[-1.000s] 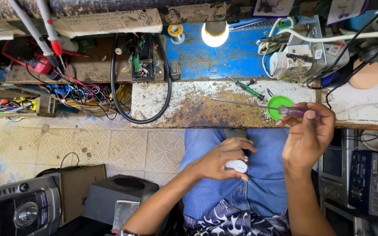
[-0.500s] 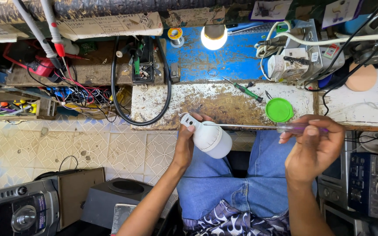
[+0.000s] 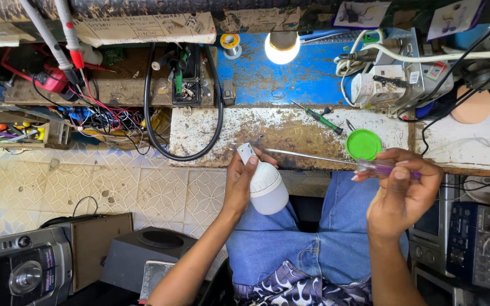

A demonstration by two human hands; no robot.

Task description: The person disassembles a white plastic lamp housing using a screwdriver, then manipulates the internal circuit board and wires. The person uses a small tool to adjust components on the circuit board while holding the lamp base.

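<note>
My left hand [image 3: 239, 180] grips a white bulb [image 3: 263, 181] by its body, its screw base tilted up toward the worn bench edge [image 3: 267, 135]. My right hand [image 3: 399, 190] holds a long screwdriver with a clear purple handle [image 3: 382, 168]. Its thin metal shaft [image 3: 307, 156] runs left and its tip lies close to the bulb's base. Both hands hover over my lap in blue jeans [image 3: 319, 238], just in front of the bench.
A green round lid [image 3: 363, 144] and a small green screwdriver [image 3: 323, 120] lie on the bench. A lit lamp [image 3: 282, 50] glows behind. A black cable loop [image 3: 182, 150], tangled wires [image 3: 103, 119], a socket box [image 3: 395, 79] and audio units [image 3: 24, 272] surround me.
My left hand lifted the white bulb from my lap up to the bench edge. My right hand lowered slightly and brought the screwdriver's tip toward the bulb's base.
</note>
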